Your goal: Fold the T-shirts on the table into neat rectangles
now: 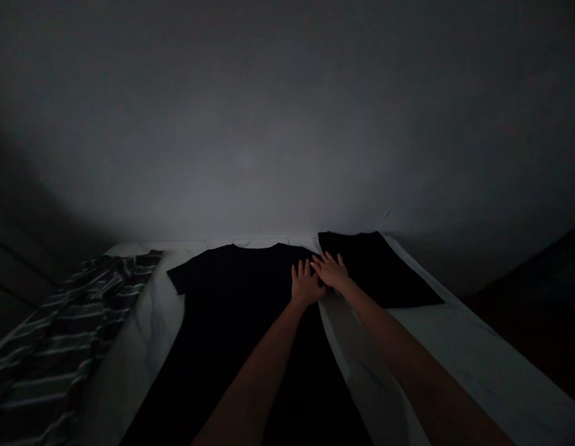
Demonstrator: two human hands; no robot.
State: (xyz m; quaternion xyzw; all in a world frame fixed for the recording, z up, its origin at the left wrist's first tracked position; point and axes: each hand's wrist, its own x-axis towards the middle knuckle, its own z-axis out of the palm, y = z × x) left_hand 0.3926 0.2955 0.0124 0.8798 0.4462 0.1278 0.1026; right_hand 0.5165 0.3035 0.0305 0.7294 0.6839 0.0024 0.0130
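The dark short-sleeved T-shirt (236,291) is the landmark: it lies spread out, its long axis running from the collar by the wall (278,155) towards the person. Both hands are at its right shoulder and sleeve, so most of it lies to the left of and nearer than the fingers. The left hand (307,287) is nearer its middle, palm down, fingers somewhat apart; the right hand (331,271) is farther out at the sleeve, fingers also apart, and neither looks clamped on cloth. Right of the T-shirt is a black cloth item (380,269); left of it, a striped garment (69,334), all on a marble-patterned surface (155,310). The hands hide much of the right sleeve, the T-shirt's hem is cut off below, and dim light obscures creases and whether sleeve and black cloth item touch.
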